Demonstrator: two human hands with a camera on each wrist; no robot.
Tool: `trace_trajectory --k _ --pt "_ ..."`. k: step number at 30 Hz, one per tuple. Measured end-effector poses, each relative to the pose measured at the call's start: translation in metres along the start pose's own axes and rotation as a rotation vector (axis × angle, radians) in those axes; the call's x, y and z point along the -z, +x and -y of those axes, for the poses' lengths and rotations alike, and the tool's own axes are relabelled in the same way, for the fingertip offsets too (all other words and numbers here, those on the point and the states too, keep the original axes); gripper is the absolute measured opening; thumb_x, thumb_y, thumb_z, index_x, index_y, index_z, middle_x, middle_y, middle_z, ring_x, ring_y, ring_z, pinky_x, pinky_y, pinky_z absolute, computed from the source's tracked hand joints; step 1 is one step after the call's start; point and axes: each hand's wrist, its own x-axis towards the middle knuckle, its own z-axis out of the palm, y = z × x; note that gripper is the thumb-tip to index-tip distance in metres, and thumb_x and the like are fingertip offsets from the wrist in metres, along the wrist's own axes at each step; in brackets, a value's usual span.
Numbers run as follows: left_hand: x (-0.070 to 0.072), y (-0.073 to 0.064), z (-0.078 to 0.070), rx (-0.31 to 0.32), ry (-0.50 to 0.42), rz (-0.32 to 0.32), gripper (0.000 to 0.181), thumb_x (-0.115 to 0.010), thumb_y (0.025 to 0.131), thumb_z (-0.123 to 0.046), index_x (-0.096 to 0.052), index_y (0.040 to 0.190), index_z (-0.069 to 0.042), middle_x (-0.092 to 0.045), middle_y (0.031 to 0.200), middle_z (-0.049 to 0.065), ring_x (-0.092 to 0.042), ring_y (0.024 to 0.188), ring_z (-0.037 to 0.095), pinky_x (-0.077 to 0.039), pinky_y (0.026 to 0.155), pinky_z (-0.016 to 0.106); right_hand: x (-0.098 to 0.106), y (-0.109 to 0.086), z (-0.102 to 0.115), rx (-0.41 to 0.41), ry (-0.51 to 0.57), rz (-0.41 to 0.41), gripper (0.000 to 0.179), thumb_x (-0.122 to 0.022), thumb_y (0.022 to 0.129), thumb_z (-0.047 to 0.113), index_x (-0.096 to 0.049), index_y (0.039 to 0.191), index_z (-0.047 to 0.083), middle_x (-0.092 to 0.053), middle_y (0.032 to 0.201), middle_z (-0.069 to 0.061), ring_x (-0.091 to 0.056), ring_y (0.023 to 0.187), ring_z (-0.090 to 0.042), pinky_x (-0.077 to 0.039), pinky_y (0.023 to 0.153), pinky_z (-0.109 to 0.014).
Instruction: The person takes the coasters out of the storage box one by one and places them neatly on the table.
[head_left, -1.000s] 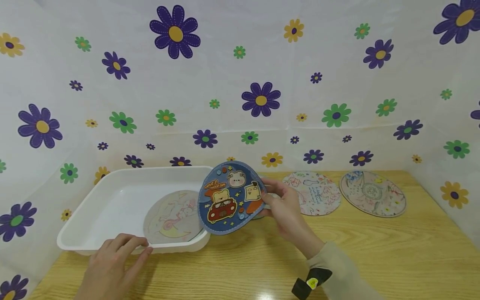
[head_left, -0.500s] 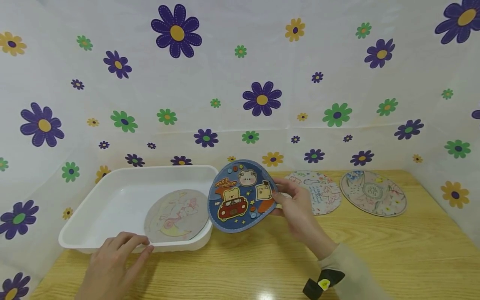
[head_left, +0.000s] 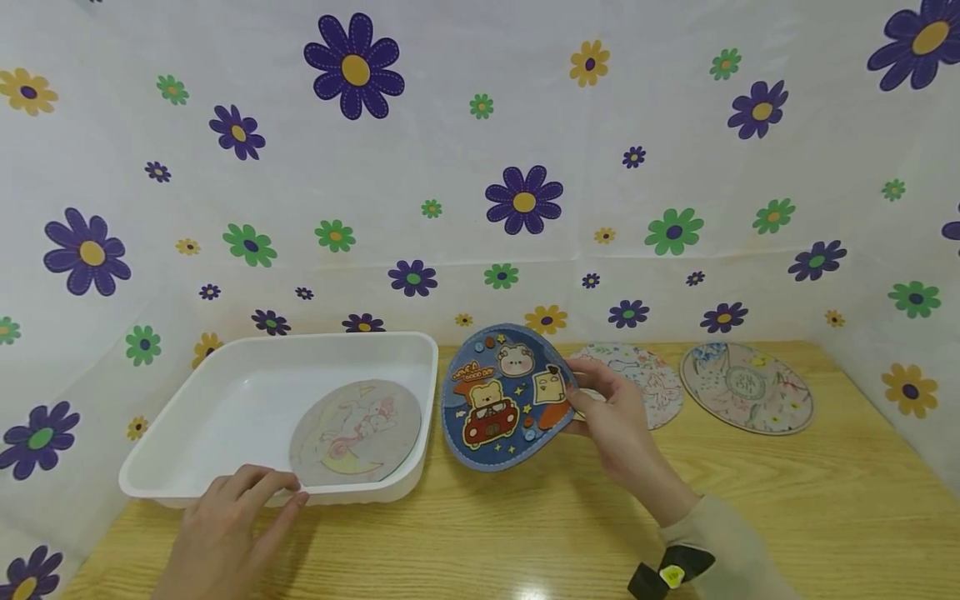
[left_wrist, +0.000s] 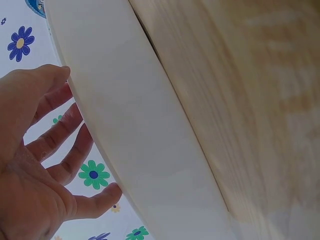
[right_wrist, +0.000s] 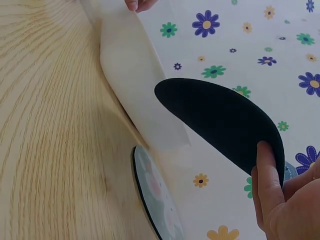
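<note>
My right hand [head_left: 611, 417] pinches the right edge of a round blue mouse pad [head_left: 491, 400] printed with bears and a red car, holding it tilted up just right of a white tray [head_left: 202, 375]. The right wrist view shows the dark underside of this mouse pad [right_wrist: 220, 120], with the fingers against it. My left hand [head_left: 232, 521] grips the tray's front rim, fingers over it and thumb on the outer side. Inside the tray, at its right end, lies a pale round mouse pad [head_left: 356, 433] with a unicorn print.
Two round floral mouse pads lie to the right: a pink-and-white mouse pad [head_left: 652, 387], partly covered by my right hand, and a beige mouse pad [head_left: 746, 387]. The wooden table [head_left: 840, 500] meets a flowered curtain [head_left: 450, 150] at the back. Another mouse pad [right_wrist: 157, 195] shows in the right wrist view.
My right hand has carried the blue mouse pad rightward, away from over the tray's right rim, uncovering the unicorn mouse pad. My left hand stays on the front rim.
</note>
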Motion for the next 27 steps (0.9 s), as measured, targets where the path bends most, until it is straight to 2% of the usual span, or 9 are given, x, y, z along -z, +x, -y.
trace_trajectory --k 10,19,27 --pt "-0.001 -0.003 -0.001 0.053 0.001 0.047 0.023 -0.087 0.078 -0.017 -0.071 0.093 -0.023 -0.069 0.096 0.001 -0.065 0.085 0.032 -0.051 0.066 0.062 0.011 -0.001 -0.003 -0.017 -0.017 -0.018 0.041 -0.052 0.102 -0.002 -0.058 0.14 0.009 -0.056 0.135 -0.018 -0.067 0.087 -0.014 -0.059 0.067 -0.024" --pt "-0.001 -0.001 0.0 0.016 0.0 0.011 0.025 -0.088 0.076 -0.015 -0.071 0.093 -0.022 -0.069 0.094 0.001 -0.065 0.081 0.03 -0.052 0.063 0.059 0.02 -0.002 -0.004 -0.021 -0.038 -0.015 0.042 -0.052 0.103 -0.001 -0.056 0.143 0.009 -0.056 0.131 -0.016 -0.068 0.088 -0.012 -0.06 0.069 -0.024" --pt "-0.001 -0.001 -0.001 0.027 0.006 0.025 0.024 -0.088 0.077 -0.017 -0.071 0.094 -0.021 -0.069 0.095 0.001 -0.066 0.083 0.031 -0.052 0.065 0.062 0.028 -0.005 -0.005 -0.029 -0.03 -0.015 0.044 -0.051 0.103 -0.002 -0.055 0.145 0.01 -0.058 0.125 -0.012 -0.068 0.088 -0.012 -0.061 0.071 -0.025"
